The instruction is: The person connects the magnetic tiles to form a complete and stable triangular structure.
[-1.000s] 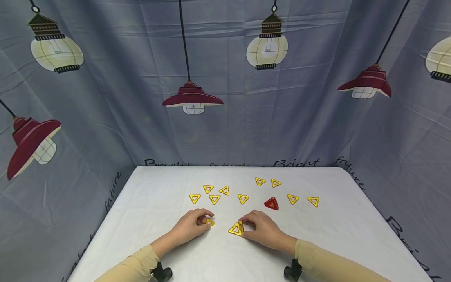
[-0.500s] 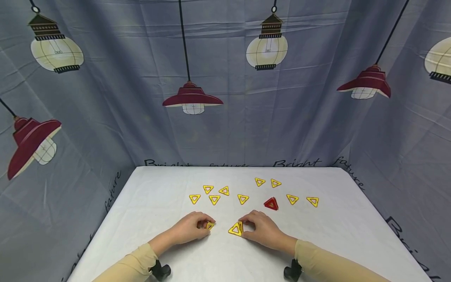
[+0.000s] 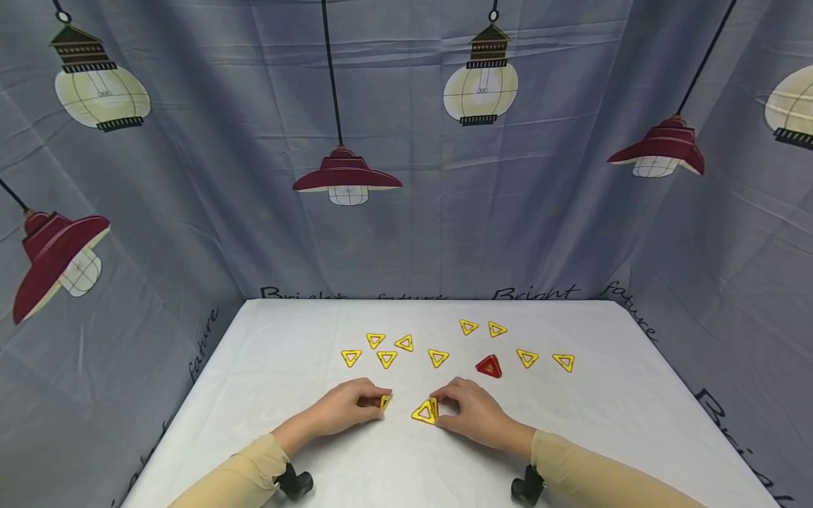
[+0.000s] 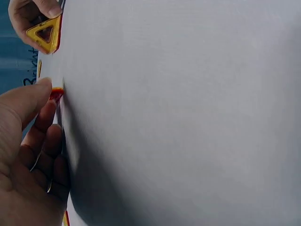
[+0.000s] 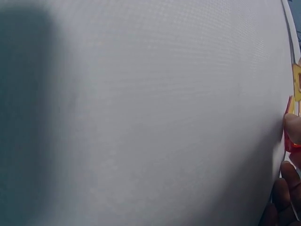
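Between thumb and fingers, my left hand [image 3: 343,410] pinches a yellow triangular magnetic tile [image 3: 384,402], tilted nearly edge-on above the white table. Red shows along the edge of this tile [image 4: 57,92] in the left wrist view. Across a small gap to the right, my right hand [image 3: 479,416] grips a small pyramid-like cluster of yellow triangular magnetic tiles [image 3: 424,412] resting on the table. A red edge shows along the bottom of the cluster [image 4: 45,34] in the left wrist view. The cluster's right side is partly hidden by the fingers.
Several flat yellow triangular tiles [image 3: 438,358] lie spread across the table [image 3: 286,339] beyond my hands. Among them, a red triangular piece [image 3: 489,366] sits behind my right hand. A grey curtain [image 3: 406,240] printed with lamps surrounds the table.
My left hand has lifted its tile, turned it from lying flatter to nearly upright, and shifted slightly right toward the cluster. The right hand and cluster have stayed put.
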`<state>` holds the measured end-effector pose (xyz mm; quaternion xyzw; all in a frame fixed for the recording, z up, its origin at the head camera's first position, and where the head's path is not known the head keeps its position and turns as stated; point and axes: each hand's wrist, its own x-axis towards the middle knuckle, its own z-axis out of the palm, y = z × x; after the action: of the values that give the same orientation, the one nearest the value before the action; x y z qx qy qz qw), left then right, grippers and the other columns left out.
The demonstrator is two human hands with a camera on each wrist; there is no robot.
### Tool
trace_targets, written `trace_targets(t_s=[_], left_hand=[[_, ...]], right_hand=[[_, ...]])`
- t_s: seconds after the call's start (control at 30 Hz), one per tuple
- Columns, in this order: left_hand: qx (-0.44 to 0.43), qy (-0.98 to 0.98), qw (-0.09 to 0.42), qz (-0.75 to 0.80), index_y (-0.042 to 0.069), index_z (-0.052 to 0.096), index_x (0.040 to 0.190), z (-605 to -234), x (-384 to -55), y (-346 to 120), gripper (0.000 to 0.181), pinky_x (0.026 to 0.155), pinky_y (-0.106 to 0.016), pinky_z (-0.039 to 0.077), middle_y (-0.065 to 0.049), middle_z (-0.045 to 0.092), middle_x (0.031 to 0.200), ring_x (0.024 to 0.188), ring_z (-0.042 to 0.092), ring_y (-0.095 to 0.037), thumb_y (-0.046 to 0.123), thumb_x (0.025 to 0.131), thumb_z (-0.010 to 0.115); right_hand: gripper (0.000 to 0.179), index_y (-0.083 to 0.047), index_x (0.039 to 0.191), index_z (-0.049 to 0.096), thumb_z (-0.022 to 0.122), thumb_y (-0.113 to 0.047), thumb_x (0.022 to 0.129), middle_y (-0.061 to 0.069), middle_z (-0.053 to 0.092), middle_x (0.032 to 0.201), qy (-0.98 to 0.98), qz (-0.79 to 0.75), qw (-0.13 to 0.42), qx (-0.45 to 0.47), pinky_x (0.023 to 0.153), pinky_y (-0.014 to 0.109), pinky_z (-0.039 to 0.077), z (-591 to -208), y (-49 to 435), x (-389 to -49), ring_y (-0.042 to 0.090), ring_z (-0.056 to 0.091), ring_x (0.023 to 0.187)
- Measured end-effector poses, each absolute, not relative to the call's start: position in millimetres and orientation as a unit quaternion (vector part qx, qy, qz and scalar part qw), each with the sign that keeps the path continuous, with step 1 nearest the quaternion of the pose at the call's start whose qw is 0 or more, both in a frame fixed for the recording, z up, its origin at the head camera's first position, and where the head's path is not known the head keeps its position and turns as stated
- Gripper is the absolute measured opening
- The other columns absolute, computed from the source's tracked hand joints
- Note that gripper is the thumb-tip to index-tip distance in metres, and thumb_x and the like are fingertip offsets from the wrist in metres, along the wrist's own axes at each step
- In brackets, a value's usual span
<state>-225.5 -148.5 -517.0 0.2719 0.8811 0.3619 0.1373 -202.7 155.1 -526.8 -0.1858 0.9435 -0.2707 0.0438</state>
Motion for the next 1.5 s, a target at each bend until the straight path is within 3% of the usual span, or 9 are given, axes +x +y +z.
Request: trace_targets(t_s=[0.2,0.73,1.5], left_hand=[[0.289,0.880,0.127,0.354,0.016,0.070,0.134,-516.5,-227.8,-133.2,0.040,0.074,-0.024,0.046,0.014,0.061,0.101,0.084,0.053,-0.004,0.027,0.095,0.075],[0.307,0.869,0.139,0.361,0.015,0.072,0.130,-511.0,-232.3,-104.0,0.037,0.080,-0.024,0.047,0.013,0.065,0.104,0.088,0.055,-0.002,0.024,0.095,0.075],[0.324,0.872,0.140,0.340,0.019,0.073,0.130,-517.2,-238.5,-100.7,0.037,0.081,-0.024,0.049,0.016,0.064,0.103,0.089,0.057,-0.002,0.027,0.094,0.076]], right_hand=[[0.042,-0.020,0.121,0.076,0.086,-0.030,0.082,-0.019,0.057,0.094,0.946,-0.247,0.039,-0.205,0.078,0.027,0.050,-523.2,151.3,-205.0,0.004,0.050,0.084],[0.043,-0.016,0.124,0.076,0.085,-0.029,0.084,-0.018,0.058,0.090,0.943,-0.230,0.061,-0.231,0.075,0.027,0.048,-515.7,142.0,-212.7,0.004,0.050,0.082],[0.040,-0.015,0.121,0.077,0.086,-0.027,0.084,-0.017,0.064,0.093,0.929,-0.277,0.071,-0.235,0.074,0.028,0.046,-520.0,142.6,-215.1,0.004,0.053,0.083]])
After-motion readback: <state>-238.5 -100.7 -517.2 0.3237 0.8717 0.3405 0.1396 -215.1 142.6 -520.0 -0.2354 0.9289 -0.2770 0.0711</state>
